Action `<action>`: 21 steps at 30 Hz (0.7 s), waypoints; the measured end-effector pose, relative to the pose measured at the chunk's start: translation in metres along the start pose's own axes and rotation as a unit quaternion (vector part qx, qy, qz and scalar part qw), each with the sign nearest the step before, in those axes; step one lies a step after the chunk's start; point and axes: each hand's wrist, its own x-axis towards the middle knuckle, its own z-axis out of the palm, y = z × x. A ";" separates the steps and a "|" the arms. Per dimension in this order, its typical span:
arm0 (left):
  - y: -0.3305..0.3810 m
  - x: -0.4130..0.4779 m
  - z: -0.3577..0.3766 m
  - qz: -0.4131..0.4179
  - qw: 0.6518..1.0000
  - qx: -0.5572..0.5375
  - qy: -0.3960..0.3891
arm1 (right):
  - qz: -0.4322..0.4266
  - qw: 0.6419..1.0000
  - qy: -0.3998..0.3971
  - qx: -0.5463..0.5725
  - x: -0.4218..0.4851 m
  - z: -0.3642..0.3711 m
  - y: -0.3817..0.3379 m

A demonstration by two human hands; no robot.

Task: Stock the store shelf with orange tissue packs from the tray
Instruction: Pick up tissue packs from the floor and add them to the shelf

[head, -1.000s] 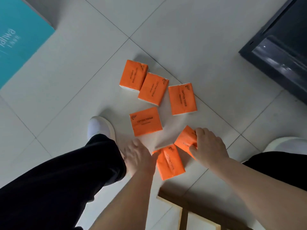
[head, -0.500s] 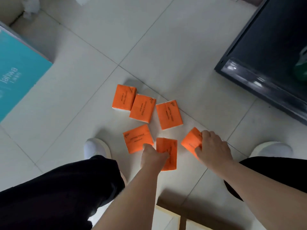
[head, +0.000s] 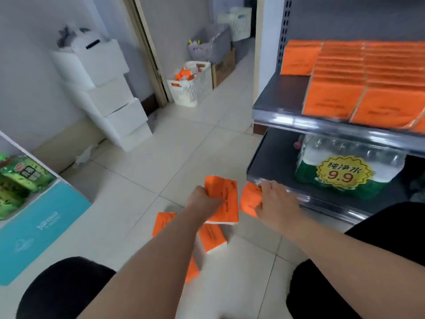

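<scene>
Two hands full: my left hand [head: 202,201] grips one orange pack [head: 224,199], my right hand [head: 277,203] a second pack [head: 249,199], mid-carry; next I'd lift both onto the shelf [head: 278,97], bare left end.

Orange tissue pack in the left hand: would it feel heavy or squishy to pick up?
Probably light: the left hand grips the orange tissue pack by one edge only. Likely soft but shape-keeping: it looks flat though held at one side. Unlikely to roll: similar flat-faced packs on the shelf sit in tidy rows.
</scene>
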 end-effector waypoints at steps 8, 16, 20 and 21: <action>0.113 -0.079 -0.035 0.114 0.992 0.013 0.050 | -0.002 0.986 0.155 0.056 -0.027 -0.141 0.040; 0.206 -0.087 -0.054 0.234 0.968 0.035 0.084 | 0.026 0.972 0.226 0.052 -0.010 -0.218 0.082; 0.247 -0.059 -0.055 0.275 0.955 0.054 0.094 | 0.049 0.957 0.276 0.071 0.023 -0.239 0.109; 0.257 -0.049 -0.053 0.280 0.953 0.063 0.099 | 0.057 0.952 0.290 0.075 0.032 -0.245 0.116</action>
